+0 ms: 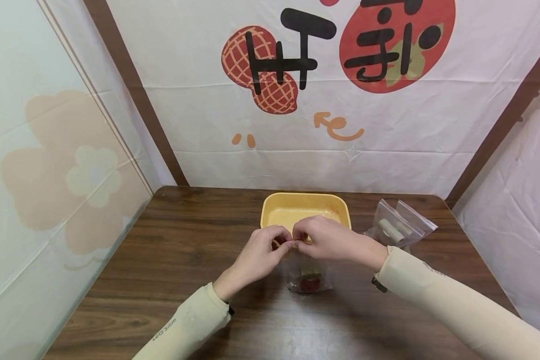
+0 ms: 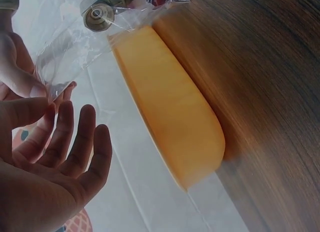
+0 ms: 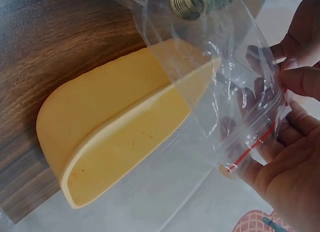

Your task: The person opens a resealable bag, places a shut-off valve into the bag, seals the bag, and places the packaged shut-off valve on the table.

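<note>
A clear zip bag hangs upright between my two hands, with a red zip strip along its top edge. My left hand pinches the top edge between thumb and index finger, the other fingers loosely bent. Close beside it, my right hand pinches the same edge. Low in the bag lies a greenish item with a threaded, round metal end. Something dark red shows at the bag's bottom; its kind is unclear.
Just behind the hands stands a yellow tray with small reddish marks inside. To the right, clear zip bags hold pale cylindrical items. The brown wooden table meets a printed cloth wall at the back.
</note>
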Tool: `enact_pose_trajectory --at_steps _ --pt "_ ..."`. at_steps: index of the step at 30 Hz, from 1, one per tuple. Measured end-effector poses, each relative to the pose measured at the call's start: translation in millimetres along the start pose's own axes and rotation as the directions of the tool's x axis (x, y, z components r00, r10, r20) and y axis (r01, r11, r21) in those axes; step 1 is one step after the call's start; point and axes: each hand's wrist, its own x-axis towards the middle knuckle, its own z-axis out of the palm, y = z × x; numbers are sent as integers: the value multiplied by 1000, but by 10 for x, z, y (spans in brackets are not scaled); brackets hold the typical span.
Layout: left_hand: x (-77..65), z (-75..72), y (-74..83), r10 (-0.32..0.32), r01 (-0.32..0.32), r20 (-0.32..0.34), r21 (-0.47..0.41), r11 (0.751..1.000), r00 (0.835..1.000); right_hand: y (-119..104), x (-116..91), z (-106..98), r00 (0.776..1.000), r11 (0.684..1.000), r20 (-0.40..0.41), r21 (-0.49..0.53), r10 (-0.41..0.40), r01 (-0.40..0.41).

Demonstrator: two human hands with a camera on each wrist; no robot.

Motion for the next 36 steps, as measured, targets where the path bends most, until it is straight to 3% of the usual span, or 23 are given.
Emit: enact_pose_trajectory --at_steps 17,28,36 --pt "-13 -7 21 -24 24 13 -11 1000 1000 39 -33 19 1000 998 4 58 22 -22" --pt "-5 5 19 -8 8 21 -3 1000 1000 56 -85 32 999 996 -26 83 28 -26" --pt "8 18 22 -40 40 25 15 999 999 83 -121 8 998 996 -37 84 45 -42"
